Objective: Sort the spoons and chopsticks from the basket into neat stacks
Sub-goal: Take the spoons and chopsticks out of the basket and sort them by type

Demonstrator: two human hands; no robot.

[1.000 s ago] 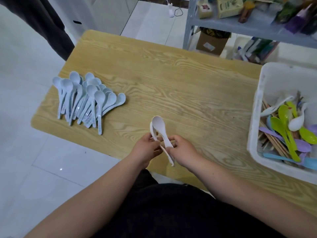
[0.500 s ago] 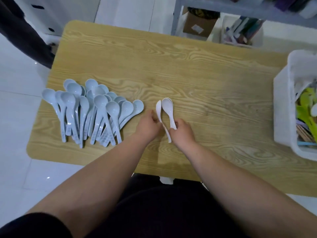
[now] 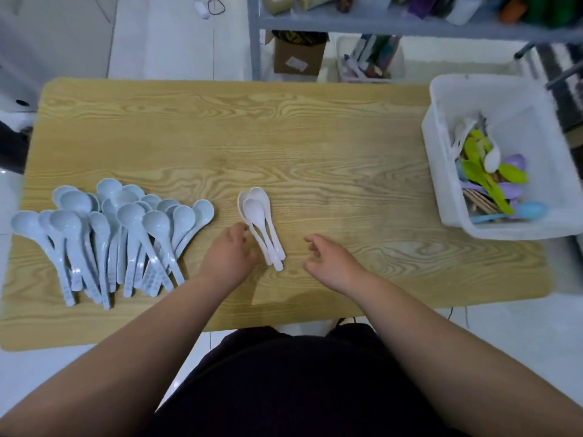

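My left hand (image 3: 230, 252) sits against the handles of the white spoons (image 3: 260, 216) — pinching or only nudging them, I can't tell from this angle. They lie nested on the table (image 3: 315, 146), bowls away from me, handles toward me, just right of the blue spoons (image 3: 116, 234). My right hand (image 3: 328, 257) hangs loosely curled and empty, apart from them. The basket (image 3: 441, 184) is well off to the right — nearer my right hand, I'd judge.

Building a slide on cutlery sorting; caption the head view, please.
Left hand touches nested white spoons on the wooden table, right hand open; pale blue spoons piled alongside, more cutlery in white basket.
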